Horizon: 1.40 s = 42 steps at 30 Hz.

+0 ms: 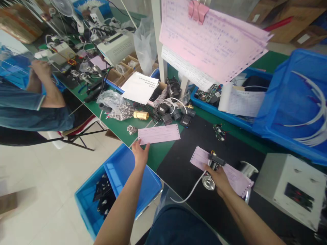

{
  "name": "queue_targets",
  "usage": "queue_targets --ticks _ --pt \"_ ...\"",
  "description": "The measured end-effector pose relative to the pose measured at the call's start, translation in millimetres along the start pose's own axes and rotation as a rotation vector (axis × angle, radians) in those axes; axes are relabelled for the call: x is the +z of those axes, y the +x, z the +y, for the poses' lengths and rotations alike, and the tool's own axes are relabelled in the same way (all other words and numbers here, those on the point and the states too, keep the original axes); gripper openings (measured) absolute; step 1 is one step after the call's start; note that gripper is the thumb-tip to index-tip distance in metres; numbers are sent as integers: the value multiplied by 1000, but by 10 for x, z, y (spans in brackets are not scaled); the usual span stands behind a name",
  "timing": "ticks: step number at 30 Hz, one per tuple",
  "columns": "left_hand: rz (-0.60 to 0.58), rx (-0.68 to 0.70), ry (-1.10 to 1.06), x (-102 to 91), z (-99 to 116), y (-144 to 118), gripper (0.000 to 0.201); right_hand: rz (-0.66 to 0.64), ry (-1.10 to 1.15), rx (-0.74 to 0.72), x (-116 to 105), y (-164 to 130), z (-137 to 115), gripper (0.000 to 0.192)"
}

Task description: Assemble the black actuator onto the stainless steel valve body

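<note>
My left hand [140,153] rests on the green bench edge, its fingertips on the near edge of a pink paper slip [158,133]. My right hand [219,180] grips a small metal part with a black module [214,165] and a white cable [190,192], lying on a second pink slip [231,173] on the black mat [184,163]. A shiny metal funnel-shaped piece [247,167] stands just right of that hand.
Black sensor parts with cables [173,112], a brass fitting [141,115] and a bag of metal parts [120,110] lie behind the left slip. Blue bins [288,112] and pink forms [214,41] stand behind, a grey box [291,187] at right, a blue crate [120,190] on the floor. Another person's arms [41,95] work at far left.
</note>
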<state>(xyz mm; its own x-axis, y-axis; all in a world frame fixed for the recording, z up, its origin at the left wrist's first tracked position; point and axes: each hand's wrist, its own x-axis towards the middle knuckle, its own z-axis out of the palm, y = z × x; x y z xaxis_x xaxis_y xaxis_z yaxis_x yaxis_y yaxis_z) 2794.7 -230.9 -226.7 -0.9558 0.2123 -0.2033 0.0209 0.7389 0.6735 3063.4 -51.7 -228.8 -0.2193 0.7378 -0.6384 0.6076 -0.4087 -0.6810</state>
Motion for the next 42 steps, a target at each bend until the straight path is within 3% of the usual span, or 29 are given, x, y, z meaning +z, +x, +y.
queue_targets --ticks 2,5,10,16,19,22,30,34,38,40,42 --pt "31 -100 -14 -102 -104 195 41 38 -130 -68 2 21 -4 51" --pt "-35 -200 -84 -104 -104 381 37 57 -234 -66 3 -1 -47 55" --pt "-179 -271 -309 -141 -45 344 28 71 -182 -47 -4 -51 -73 56" --pt "-81 -322 -630 -716 -93 -20 32 -57 3 0 243 -12 -181 56" --pt "-110 -353 -749 -1009 -32 -189 39 -126 51 1 482 10 -332 52" --pt "-148 -355 -821 -1167 83 -313 44 -148 40 -7 656 34 -442 48" --pt "-234 -335 -894 -1152 284 -475 46 -149 59 -79 669 -69 -459 49" --pt "-255 -337 -888 -1118 340 -479 46 -223 -1 -190 914 -92 -522 51" --pt "-258 -327 -875 -1131 412 -476 45 -220 -242 -282 1144 40 -615 40" --pt "-260 -321 -871 -1153 437 -484 45 -206 -390 -320 1081 102 -654 34" --pt "-264 -321 -870 -1175 447 -495 45 -187 -530 -364 863 135 -674 30"
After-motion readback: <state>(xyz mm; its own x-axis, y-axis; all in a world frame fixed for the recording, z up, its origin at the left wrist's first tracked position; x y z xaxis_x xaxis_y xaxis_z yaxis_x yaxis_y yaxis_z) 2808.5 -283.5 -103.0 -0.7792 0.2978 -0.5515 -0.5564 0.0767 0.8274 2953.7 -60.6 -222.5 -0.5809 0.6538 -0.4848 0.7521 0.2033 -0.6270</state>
